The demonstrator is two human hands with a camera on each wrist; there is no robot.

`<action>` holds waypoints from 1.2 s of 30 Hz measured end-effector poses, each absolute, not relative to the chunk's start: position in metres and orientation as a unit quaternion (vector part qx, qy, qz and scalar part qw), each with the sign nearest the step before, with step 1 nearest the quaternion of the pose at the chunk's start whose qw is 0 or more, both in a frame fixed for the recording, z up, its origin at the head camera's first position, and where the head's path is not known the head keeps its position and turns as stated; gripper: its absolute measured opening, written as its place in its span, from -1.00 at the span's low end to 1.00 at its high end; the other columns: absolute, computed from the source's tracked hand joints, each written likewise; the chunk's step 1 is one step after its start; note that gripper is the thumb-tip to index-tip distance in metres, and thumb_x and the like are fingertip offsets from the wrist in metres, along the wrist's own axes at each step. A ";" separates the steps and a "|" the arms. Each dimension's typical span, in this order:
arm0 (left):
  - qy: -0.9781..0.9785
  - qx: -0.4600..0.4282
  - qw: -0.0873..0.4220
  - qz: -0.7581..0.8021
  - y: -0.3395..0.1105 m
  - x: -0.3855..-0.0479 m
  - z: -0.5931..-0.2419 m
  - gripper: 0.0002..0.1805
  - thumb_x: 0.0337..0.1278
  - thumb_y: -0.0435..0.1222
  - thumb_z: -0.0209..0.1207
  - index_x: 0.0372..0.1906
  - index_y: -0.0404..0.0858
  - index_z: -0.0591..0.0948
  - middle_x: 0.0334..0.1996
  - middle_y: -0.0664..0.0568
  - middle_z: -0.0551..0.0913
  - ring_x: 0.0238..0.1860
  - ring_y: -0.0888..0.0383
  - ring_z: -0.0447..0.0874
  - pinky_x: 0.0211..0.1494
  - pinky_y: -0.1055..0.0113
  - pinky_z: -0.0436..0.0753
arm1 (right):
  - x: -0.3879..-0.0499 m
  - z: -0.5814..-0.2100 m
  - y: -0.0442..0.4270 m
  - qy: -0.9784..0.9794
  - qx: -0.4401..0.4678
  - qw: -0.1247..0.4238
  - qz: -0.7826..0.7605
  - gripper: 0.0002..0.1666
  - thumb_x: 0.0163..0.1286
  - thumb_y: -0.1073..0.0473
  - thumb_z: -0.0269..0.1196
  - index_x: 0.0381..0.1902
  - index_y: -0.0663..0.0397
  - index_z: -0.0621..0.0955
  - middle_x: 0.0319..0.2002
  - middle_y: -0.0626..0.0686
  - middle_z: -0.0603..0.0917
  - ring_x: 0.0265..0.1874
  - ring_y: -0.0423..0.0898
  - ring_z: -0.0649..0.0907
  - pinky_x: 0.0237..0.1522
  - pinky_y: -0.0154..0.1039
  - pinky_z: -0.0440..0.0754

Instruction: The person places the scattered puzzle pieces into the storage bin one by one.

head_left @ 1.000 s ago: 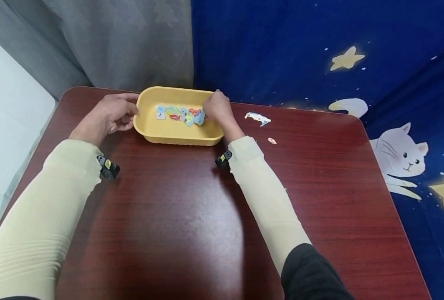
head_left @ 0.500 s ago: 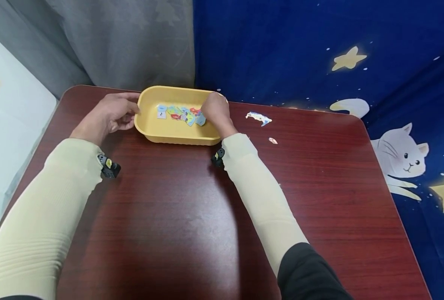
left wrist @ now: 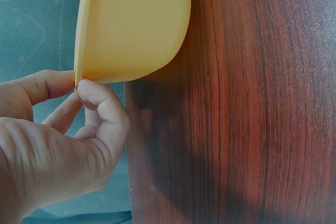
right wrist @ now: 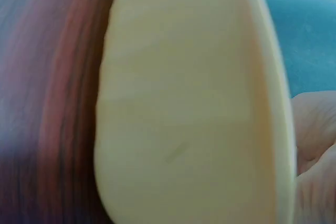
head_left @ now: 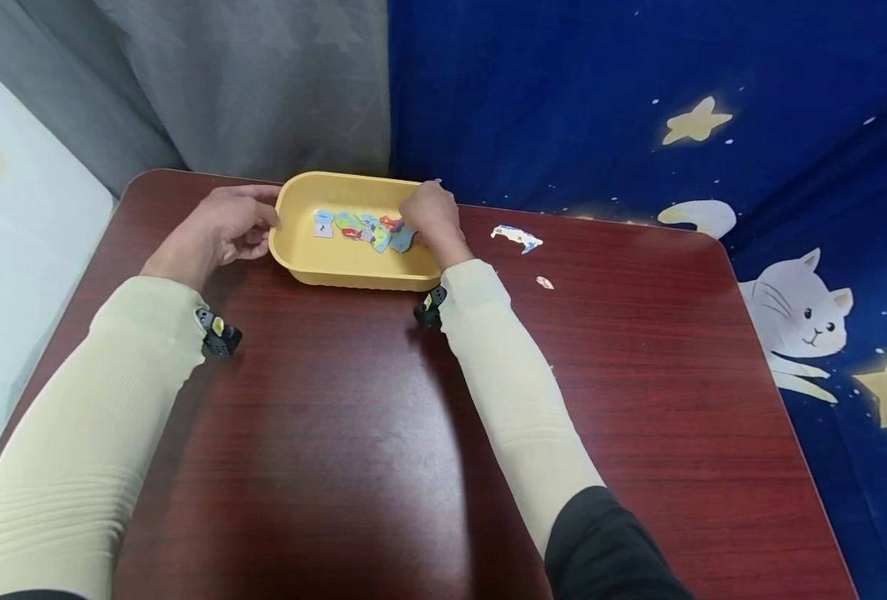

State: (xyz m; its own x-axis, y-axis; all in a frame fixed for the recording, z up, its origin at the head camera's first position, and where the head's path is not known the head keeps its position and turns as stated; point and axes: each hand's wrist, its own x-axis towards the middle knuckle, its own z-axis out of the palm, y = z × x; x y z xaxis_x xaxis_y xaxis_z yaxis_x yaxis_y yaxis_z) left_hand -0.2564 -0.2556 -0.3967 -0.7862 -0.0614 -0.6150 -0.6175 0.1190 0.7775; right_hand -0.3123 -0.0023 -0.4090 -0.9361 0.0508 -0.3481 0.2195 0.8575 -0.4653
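Observation:
A yellow plastic basin [head_left: 353, 265] stands at the back of the table, with several small colourful flat cut-out pieces [head_left: 349, 229] lying in a row on its bottom. My left hand [head_left: 226, 225] pinches the basin's left rim between thumb and fingers, plainly seen in the left wrist view. Over the basin's right end, my right hand [head_left: 434, 221] reaches down inside. Its fingertips are hidden, right beside a light blue piece [head_left: 402, 240]. In the right wrist view, the basin wall hides most of that hand; whether it grips a piece does not show.
On the brown table [head_left: 638, 375], right of the basin, lie a larger white-and-blue scrap [head_left: 517, 237] and a small pale one [head_left: 544, 282]. A grey curtain [head_left: 263, 83] and a blue curtain [head_left: 533, 100] hang close behind the table.
My right forearm has swung slightly left, and the right hand has shifted a little within the basin's right end. The light blue piece has moved slightly and turned. My left hand keeps its hold.

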 end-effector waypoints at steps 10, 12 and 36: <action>0.720 -0.236 0.223 0.613 -0.253 -0.257 -0.397 -0.39 0.30 -0.37 0.07 0.43 0.05 0.34 -0.32 0.05 0.49 -0.57 0.17 0.52 -0.45 0.36 0.64 | -0.317 -0.402 0.002 0.899 0.154 0.202 -0.357 -0.79 0.42 0.09 -0.05 -0.29 0.06 0.47 -0.33 0.05 0.51 -0.34 0.04 0.77 -0.27 -0.18 0.73; 0.721 -0.236 0.224 0.611 -0.252 -0.257 -0.397 -0.39 0.30 -0.37 0.06 0.42 0.05 0.35 -0.32 0.05 0.49 -0.57 0.17 0.52 -0.44 0.36 0.64 | -0.317 -0.401 0.003 0.896 0.161 0.201 -0.361 -0.78 0.42 0.08 -0.06 -0.27 0.06 0.47 -0.35 0.05 0.49 -0.34 0.04 0.77 -0.27 -0.18 0.73; 0.728 -0.237 0.224 0.603 -0.254 -0.254 -0.395 -0.38 0.30 -0.37 0.05 0.44 0.03 0.32 -0.44 0.06 0.55 -0.60 0.17 0.52 -0.45 0.36 0.64 | -0.310 -0.379 0.065 0.717 0.202 0.154 -0.649 -0.44 0.53 -0.07 0.01 0.16 0.30 0.53 -0.12 0.24 0.70 -0.29 0.04 0.77 -0.28 -0.20 0.73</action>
State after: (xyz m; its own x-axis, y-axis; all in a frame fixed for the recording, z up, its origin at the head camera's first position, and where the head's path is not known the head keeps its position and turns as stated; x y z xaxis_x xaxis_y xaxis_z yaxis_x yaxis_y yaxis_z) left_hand -0.2543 -0.2542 -0.3952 -0.7872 -0.0745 -0.6122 -0.6154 0.1600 0.7718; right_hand -0.3098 0.0647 -0.3790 -0.8716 0.0898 -0.4819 0.4884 0.0763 -0.8693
